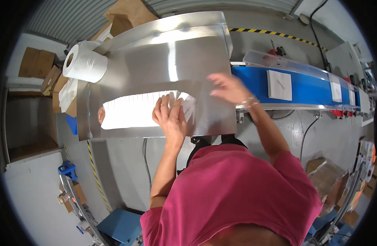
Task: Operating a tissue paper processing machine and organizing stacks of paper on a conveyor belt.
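Note:
A long row of thin white square packets (133,110), packed face to face, lies on the steel table. My left hand (171,119) is on the row's right end, its bent fingers gripping the packets there. Just right of the fingers, a white packet (189,104) leans away from the row. My right hand (229,88), slightly blurred, is over the table's right edge beside the conveyor, fingers apart and nothing visible in them. At the row's left end sits a reddish-brown round thing (101,115) whose kind I cannot make out.
A blue conveyor belt (254,82) runs off to the right, carrying white square packets (279,85) behind a clear guard (287,61). A large white roll (85,63) stands at the table's (147,69) back left. Cardboard boxes (37,63) are beyond it.

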The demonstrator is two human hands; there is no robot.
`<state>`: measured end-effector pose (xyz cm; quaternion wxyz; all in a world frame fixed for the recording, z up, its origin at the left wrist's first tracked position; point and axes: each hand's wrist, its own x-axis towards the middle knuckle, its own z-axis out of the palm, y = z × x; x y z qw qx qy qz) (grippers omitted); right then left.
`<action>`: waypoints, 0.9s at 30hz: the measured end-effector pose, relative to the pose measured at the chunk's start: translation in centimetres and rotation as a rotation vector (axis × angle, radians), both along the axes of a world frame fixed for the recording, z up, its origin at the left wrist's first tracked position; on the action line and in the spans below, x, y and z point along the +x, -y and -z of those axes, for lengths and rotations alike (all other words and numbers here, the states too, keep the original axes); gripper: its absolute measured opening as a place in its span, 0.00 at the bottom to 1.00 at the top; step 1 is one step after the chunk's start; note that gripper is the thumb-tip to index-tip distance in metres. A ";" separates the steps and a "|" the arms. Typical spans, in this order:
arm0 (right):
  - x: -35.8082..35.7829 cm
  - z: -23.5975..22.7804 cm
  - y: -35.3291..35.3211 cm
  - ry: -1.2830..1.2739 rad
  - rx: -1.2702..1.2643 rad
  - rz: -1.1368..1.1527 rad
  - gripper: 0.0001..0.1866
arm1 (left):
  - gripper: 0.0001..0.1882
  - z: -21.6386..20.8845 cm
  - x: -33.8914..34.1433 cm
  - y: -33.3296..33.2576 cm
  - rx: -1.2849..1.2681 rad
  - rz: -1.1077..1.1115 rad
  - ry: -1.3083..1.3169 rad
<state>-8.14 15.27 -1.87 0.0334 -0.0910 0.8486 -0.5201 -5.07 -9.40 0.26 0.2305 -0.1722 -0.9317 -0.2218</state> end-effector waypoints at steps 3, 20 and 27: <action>-1.9 -1.7 4.7 0.038 -0.112 -0.332 0.23 | 0.13 -0.7 0.0 -0.6 0.005 0.035 0.022; 5.1 5.7 -14.0 -0.058 1.120 1.090 0.25 | 0.16 0.5 -0.8 1.0 0.049 -0.140 0.013; -0.7 1.1 0.4 -0.042 -0.015 0.080 0.25 | 0.15 1.3 -1.1 0.9 0.034 -0.098 -0.028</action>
